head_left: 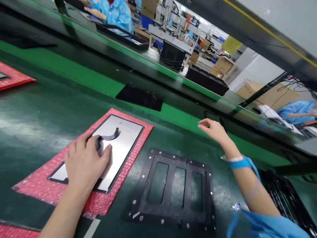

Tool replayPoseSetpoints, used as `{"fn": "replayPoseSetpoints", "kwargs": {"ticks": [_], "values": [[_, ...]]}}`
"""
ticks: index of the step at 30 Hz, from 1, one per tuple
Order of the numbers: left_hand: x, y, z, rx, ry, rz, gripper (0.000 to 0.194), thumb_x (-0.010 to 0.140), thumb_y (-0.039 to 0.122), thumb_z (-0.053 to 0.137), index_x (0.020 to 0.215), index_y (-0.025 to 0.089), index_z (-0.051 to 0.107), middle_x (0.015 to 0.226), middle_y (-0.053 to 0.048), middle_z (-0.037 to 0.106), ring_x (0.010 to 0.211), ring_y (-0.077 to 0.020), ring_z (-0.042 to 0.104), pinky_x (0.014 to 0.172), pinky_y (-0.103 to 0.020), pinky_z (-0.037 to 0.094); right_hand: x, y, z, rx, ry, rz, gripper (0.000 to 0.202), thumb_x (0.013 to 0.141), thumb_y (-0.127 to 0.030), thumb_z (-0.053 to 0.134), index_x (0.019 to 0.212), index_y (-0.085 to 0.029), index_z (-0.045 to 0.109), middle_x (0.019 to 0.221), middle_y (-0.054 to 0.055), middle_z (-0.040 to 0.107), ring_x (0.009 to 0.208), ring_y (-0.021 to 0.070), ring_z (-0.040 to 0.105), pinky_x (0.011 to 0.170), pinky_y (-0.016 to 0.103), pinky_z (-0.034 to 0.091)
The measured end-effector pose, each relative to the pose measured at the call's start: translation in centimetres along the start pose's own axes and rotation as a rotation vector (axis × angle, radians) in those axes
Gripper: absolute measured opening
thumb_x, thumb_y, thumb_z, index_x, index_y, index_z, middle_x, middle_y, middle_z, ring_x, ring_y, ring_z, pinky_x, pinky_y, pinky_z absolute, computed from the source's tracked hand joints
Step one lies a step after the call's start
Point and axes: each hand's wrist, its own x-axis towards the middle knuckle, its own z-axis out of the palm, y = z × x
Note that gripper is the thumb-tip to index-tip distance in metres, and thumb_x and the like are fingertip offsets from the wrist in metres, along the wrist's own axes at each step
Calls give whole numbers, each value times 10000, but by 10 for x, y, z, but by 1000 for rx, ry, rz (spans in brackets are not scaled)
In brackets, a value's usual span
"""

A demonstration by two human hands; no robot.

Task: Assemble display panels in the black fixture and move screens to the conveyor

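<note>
My left hand [86, 162] rests on a flat display panel [126, 132], its fingers bent over the left side and the thumb on the silvery back. A dark curved ribbon cable [110, 136] rises from the panel beside my index finger and thumb. Under the panel lies a pink bubble-wrap bag [133, 152]. My right hand [213, 130] is raised at the right, its fingers loosely bent with a small gap to the thumb and nothing visible between them. A blue wrist strap [240, 163] circles that wrist. Below it lies a black frame fixture [170, 211] with three slots.
A dark flat panel [140, 96] lies on the green strip ahead. Another pink bag [17, 77] is at the left, and black frames [284, 195] are stacked at the right. Beyond the raised ledge are a black tray [123, 34] and people in blue [121, 16].
</note>
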Motion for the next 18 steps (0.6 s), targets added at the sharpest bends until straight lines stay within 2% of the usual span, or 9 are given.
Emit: {"fn": "replayPoseSetpoints", "kwargs": {"ticks": [3,5,9,12,15,18], "values": [[0,1,-5,26,-49,-91,624,831,488,385,1214,66,636,1263,-244,617,1171,-449,536,997,-583,451,28,25,23,-63,-17,167,324,1030,-413,489,1178,-178,654,1176,79,657,1069,224,643,892,434,558],[1,1,-6,32,-71,-125,594,834,477,415,1221,82,631,1253,-228,619,1173,-436,539,1009,-567,449,29,39,39,-71,-30,250,300,976,-403,603,1172,-180,645,1158,87,666,998,204,648,857,427,575],[1,-1,-4,30,-68,-126,542,843,452,467,1209,84,623,1227,-243,608,1169,-446,537,1001,-580,450,23,63,55,-23,-38,329,359,986,-403,588,1250,-160,612,1223,91,638,1020,201,648,871,417,571],[1,-1,-4,22,-76,-128,516,854,426,495,1210,75,620,1236,-256,595,1182,-457,530,997,-594,447,28,77,49,44,-38,321,373,1005,-403,554,1267,-143,602,1231,92,628,1020,191,651,870,402,569],[0,1,-6,22,-88,-155,518,865,411,508,1219,51,620,1234,-271,583,1180,-457,530,988,-583,451,24,81,34,113,-32,274,371,1045,-392,445,1194,-115,640,1057,59,666,894,157,676,792,344,570],[-1,3,-7,30,-72,-189,514,867,408,525,1230,56,619,1218,-267,579,1183,-452,523,991,-563,444,-20,69,20,179,-23,208,331,913,-316,601,1193,-153,670,834,32,700,761,205,705,698,350,579]]}}
